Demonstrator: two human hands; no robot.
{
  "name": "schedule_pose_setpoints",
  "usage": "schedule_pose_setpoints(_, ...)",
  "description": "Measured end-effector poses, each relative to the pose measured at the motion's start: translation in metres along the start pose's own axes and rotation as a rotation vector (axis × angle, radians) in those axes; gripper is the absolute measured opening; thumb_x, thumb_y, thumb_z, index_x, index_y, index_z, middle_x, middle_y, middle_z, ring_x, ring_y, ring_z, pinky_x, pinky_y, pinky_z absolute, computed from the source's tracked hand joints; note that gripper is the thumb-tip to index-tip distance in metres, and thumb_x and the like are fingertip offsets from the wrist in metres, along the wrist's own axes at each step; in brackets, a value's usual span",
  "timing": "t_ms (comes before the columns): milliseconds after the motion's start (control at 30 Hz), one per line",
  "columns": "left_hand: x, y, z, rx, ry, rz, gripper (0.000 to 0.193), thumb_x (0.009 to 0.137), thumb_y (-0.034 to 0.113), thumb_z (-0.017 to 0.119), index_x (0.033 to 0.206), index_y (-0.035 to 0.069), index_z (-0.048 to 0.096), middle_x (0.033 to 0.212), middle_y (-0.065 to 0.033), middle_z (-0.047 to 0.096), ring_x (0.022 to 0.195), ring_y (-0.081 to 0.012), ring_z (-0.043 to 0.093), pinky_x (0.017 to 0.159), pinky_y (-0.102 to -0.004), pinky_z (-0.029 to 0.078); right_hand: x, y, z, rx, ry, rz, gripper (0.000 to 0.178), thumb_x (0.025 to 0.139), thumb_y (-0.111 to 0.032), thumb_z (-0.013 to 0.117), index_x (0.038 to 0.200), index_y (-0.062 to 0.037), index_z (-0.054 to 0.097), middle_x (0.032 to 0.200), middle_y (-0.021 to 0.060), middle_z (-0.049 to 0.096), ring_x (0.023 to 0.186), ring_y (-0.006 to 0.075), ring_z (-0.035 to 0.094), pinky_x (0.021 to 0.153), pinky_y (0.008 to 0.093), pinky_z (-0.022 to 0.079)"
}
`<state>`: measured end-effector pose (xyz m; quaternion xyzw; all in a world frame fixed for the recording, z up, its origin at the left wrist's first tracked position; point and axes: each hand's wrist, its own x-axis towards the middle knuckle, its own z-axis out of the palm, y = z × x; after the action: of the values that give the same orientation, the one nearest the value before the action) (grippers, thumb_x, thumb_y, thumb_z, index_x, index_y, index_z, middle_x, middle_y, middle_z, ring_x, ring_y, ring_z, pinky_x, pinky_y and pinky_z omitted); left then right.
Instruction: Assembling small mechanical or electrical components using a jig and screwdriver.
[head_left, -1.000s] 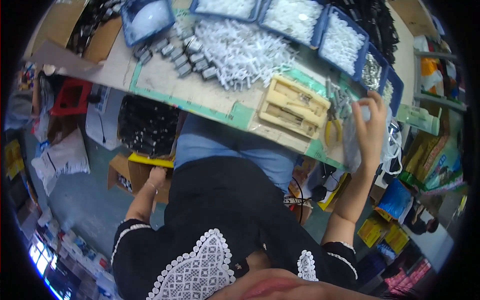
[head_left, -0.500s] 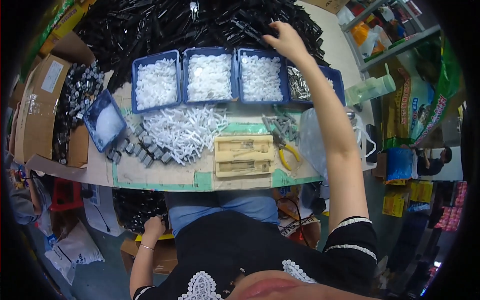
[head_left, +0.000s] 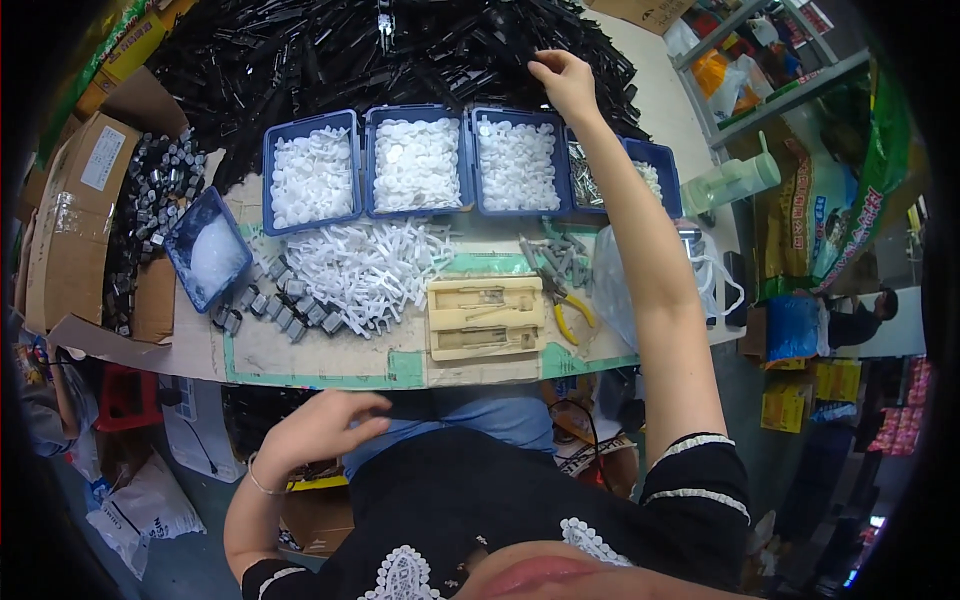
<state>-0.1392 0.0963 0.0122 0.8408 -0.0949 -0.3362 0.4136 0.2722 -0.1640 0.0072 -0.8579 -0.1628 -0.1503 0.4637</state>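
My right hand [head_left: 568, 86] reaches over the near right part of a large heap of black plastic parts [head_left: 330, 60]. Its thumb and fingertips are drawn together; whatever is between them blends into the dark heap. Below my right forearm lies a blue tray of small metal pieces [head_left: 588, 182]. My left hand [head_left: 328, 428] hovers in front of the table edge above my lap, fingers stretched and thumb apart, with nothing seen in it. On the table nearest to it are a cream-coloured fixture block [head_left: 487, 344] with two recesses and yellow-handled pliers [head_left: 574, 318].
Blue trays of white pieces [head_left: 418, 165] stand in a row before the heap. Loose white plastic sticks [head_left: 365, 265], grey metal blocks [head_left: 290, 318] and a tilted blue tray [head_left: 208, 250] lie left. A cardboard box [head_left: 75, 220] stands far left, a green bottle [head_left: 730, 183] at right.
My left hand has risen from beside the dark bin below the table to in front of its edge, its fingers now stretched. My right thumb and fingers have come together over the heap.
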Motion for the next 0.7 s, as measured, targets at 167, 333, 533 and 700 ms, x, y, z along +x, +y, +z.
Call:
schedule_pose_setpoints(167,0.058,0.042,-0.02,-0.431,0.431,0.298,0.028,0.087,0.017,0.06,0.108,-0.002,0.059,0.076,-0.0023,0.057,0.067,-0.0063,0.05,0.06,-0.0218,0.043,-0.048,-0.045,-0.009,0.567,-0.157,0.377,0.038,0.082,-0.018,0.068,0.113,0.0002,0.054,0.088,0.0018,0.06,0.07,0.0082,0.058,0.062,0.0226,0.05)
schedule_pose_setpoints(333,0.132,0.071,-0.043,-1.067,0.787,0.392,0.042,0.09,0.018,0.058,0.122,-0.005,0.046,0.111,-0.0072,0.057,0.1,-0.0101,0.051,0.084,-0.0235,0.042,-0.135,-0.089,-0.012,0.88,-0.757,0.511,0.022,0.084,-0.012,0.064,0.103,-0.0005,0.058,0.088,0.0041,0.063,0.075,0.012,0.062,0.066,0.0273,0.053)
schedule_pose_setpoints(533,0.148,0.05,-0.031,-1.053,0.757,0.474,0.033,0.09,0.018,0.06,0.115,-0.003,0.052,0.1,-0.0084,0.064,0.092,-0.0112,0.058,0.082,-0.0235,0.046,-0.184,-0.097,-0.021,0.721,-0.666,0.521,0.023,0.087,-0.01,0.059,0.106,0.0024,0.055,0.092,0.0066,0.064,0.081,0.0118,0.061,0.074,0.0259,0.052)
schedule_pose_setpoints(700,0.125,0.029,-0.016,-1.177,0.743,0.362,0.035,0.094,0.017,0.05,0.124,0.001,0.044,0.108,-0.0125,0.062,0.088,-0.0143,0.061,0.08,-0.0277,0.049,-0.205,-0.078,-0.04,0.01,-0.523,0.159,0.014,0.086,-0.006,0.06,0.098,0.0006,0.063,0.088,0.0047,0.065,0.077,0.0101,0.062,0.065,0.0232,0.049)
